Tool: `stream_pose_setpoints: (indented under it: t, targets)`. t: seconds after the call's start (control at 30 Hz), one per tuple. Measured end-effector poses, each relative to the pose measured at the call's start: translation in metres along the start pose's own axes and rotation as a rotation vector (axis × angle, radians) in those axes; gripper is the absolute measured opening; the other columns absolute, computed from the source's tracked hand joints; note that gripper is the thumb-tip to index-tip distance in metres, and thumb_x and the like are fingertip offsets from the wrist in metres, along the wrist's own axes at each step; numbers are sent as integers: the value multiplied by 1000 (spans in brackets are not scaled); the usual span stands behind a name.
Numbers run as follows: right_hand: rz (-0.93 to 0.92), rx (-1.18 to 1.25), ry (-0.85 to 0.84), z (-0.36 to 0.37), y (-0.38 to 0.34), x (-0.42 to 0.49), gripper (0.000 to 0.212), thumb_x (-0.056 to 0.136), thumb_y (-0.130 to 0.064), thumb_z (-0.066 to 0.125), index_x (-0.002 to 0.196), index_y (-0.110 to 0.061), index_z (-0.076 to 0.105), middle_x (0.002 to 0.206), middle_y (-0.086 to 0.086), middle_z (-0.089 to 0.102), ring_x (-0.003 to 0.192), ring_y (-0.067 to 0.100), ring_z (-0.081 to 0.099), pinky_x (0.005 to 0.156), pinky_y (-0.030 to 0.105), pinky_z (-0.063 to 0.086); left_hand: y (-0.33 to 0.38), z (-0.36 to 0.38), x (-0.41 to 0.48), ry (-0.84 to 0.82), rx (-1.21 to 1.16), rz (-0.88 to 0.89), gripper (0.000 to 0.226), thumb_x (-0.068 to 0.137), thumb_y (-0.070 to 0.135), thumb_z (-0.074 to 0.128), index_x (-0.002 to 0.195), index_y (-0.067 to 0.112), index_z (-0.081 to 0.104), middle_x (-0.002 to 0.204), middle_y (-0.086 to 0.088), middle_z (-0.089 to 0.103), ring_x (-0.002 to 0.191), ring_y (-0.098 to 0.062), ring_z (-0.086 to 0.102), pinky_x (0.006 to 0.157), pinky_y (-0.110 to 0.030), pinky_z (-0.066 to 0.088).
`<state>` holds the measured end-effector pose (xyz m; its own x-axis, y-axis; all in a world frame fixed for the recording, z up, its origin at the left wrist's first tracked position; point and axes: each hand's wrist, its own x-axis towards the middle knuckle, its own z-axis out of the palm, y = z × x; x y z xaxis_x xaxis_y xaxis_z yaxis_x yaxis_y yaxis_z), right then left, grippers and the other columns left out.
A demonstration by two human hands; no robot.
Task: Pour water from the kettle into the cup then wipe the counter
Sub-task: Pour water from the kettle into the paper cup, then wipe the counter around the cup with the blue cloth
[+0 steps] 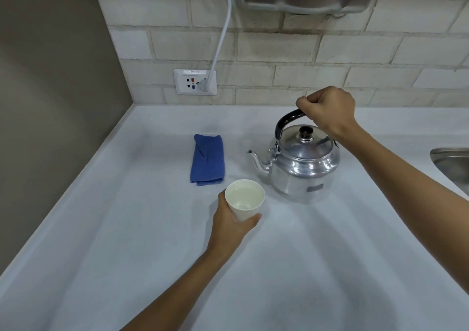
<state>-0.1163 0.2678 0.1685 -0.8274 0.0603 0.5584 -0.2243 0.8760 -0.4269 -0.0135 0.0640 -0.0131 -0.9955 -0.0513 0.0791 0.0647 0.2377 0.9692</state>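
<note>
Steel kettle [303, 161] stood upright on the pale bench [152, 241], the right hand [326, 109] in a closed grip on its black handle. Just beside its spout, the left hand [232, 225] held the water-filled white cup [245, 198]. Nearby lay a folded blue cloth [208, 159].

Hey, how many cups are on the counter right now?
1. A white cup with water in it stands in front of the kettle, near the blue cloth, held by the left hand. No others visible.
</note>
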Motion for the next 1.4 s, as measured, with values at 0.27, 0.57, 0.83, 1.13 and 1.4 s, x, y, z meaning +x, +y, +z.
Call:
stream_pose_setpoints:
  t: [0.27, 0.57, 0.83, 1.13, 1.4]
  targets:
    - [178, 83, 1, 37, 12, 41, 46, 74, -29, 51, 36, -18, 27, 37, -3, 25, 38, 13, 24, 47, 27, 25, -2, -1, 0, -10, 14, -25, 79, 58, 24, 85, 118, 34, 34, 101, 28, 45, 92, 25, 42, 69, 6, 37]
    - [190, 73, -40, 73, 22, 59, 48, 73, -28, 51, 36, -18, 23, 37, -1, 21, 38, 16, 20, 45, 27, 21, -3, -1, 0, -16, 18, -40, 77, 58, 26, 85, 115, 37, 34, 104, 28, 47, 93, 28, 40, 71, 6, 37]
    - [232, 70, -55, 88, 30, 62, 47, 72, -28, 51, 36, -18, 23, 37, -2, 22, 38, 15, 20, 44, 27, 21, -2, -1, 0, -6, 31, -52, 78, 58, 26, 85, 115, 41, 33, 106, 29, 47, 98, 20, 44, 76, -7, 41]
    - [274, 55, -50, 90, 34, 67, 44, 72, -27, 50, 37, -17, 26, 40, 0, 23, 40, 16, 21, 46, 27, 22, -1, -2, -1, 0, 27, -33, 76, 58, 25, 85, 116, 35, 37, 106, 27, 49, 98, 22, 43, 76, -1, 41]
    - [155, 22, -8, 86, 31, 49, 45, 92, -42, 41, 77, -6, 62, 80, 13, 67, 81, 29, 58, 86, 39, 42, -4, -22, -5, -121, 15, 14, 81, 56, 26, 86, 114, 47, 33, 121, 29, 44, 109, 17, 42, 83, -1, 38]
